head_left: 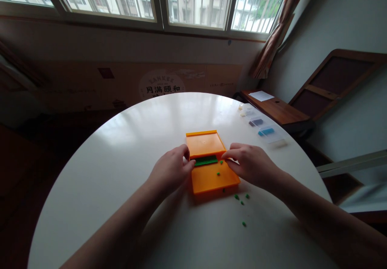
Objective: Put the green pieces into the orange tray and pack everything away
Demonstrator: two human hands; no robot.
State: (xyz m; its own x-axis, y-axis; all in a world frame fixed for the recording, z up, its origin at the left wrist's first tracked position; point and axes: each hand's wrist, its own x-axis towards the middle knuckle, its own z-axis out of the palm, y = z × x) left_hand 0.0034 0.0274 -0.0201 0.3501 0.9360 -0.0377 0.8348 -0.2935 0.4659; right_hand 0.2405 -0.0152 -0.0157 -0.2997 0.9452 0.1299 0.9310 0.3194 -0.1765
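Note:
An orange plastic box (211, 182) lies opened flat on the white table, its lid (205, 143) folded back on the far side. Inside, along the hinge, sits a row of small green blocks (206, 161). My left hand (173, 168) is closed at the box's left edge, its thumb against the left end of the green row. At the right edge, my right hand (249, 162) has thumb and fingers pinched together; whatever is between them is too small to make out. A loose green piece (218, 174) rests in the box, with another near my right fingertips.
Several loose green pieces (236, 197) are scattered on the round white table (121, 192) in front of the box. Clear plastic bags (266, 132) with blue, dark and pale pieces lie at the right rim. Beyond stands a brown wooden desk-chair (272, 109) with a paper sheet.

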